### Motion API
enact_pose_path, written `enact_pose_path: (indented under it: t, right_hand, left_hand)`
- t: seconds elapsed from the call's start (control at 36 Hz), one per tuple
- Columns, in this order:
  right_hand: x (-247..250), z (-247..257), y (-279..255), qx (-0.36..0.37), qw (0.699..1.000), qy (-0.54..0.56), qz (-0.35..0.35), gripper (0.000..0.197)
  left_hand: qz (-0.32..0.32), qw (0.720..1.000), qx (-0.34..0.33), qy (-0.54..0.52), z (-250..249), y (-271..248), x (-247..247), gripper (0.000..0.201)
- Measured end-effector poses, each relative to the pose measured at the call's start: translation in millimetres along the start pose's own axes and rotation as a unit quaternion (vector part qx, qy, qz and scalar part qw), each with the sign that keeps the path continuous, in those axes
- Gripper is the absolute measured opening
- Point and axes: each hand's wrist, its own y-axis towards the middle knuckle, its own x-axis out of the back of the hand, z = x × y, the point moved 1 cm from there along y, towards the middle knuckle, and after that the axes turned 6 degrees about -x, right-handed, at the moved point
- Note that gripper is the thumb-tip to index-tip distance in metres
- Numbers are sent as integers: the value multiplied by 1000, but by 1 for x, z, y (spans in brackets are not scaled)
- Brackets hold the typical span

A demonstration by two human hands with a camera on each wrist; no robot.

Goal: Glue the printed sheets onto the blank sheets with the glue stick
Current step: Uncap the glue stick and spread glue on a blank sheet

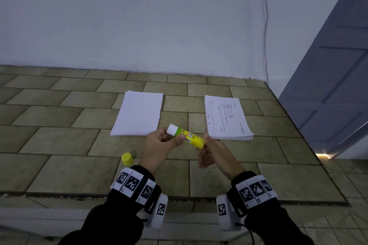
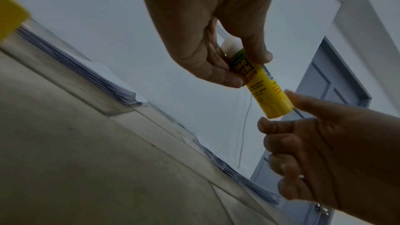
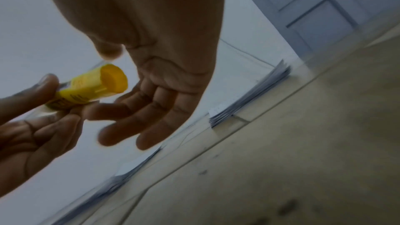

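Observation:
A yellow-green glue stick is uncapped, its white tip pointing up and left. My left hand pinches it near the top, above the tiled surface. My right hand hovers at the stick's base, thumb and relaxed fingers on either side of it without gripping. The yellow cap stands on the tiles by my left wrist. The blank stack lies far left, the printed stack far right.
The tiled surface ends at a front edge near my wrists and a slanted right edge. A white wall with a hanging cable closes the back. A grey door stands at the right.

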Motion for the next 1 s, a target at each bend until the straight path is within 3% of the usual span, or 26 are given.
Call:
enact_pose_path:
  t: [0.06,0.19,0.28,0.39,0.5,0.61,0.67,0.75,0.83,0.92,1.0]
  right_hand:
    - [0,-1,1,37,999,-19,-18,19]
    - [0,-2,0,64,998,-28,1,15]
    - [-4,3,-2,27,999,22,11,41]
    - [-6,3,-2,5,999,29,18,50]
    - [-5,1,-1,42,999,15,-9,17]
    - [-2,-2,2,77,997,2,-19,18]
    - [-2,-1,2,65,998,12,-8,7]
    - [-5,3,-1,29,999,21,-3,42]
    - [-6,4,-3,-6,999,32,11,52]
    - [-6,2,-2,-2,999,53,12,32]
    - [-4,-3,1,47,998,32,-2,15]
  left_hand:
    - [-13,1000,-2,-1,0,1,3,15]
    - [-8,1000,0,-11,-1,2,3,17]
    - [11,1000,2,-14,-2,0,2,13]
    - [20,1000,-3,-7,-2,0,2,15]
    - [0,1000,-6,-8,-1,2,5,14]
    - [3,1000,-7,-14,0,2,7,13]
    - [7,1000,-5,-19,0,2,7,15]
    - [21,1000,-4,-17,0,0,6,24]
    - [36,999,-1,0,-1,0,5,35]
    - [26,1000,-2,-2,-2,2,7,31]
    - [5,1000,-5,-12,-1,3,8,14]
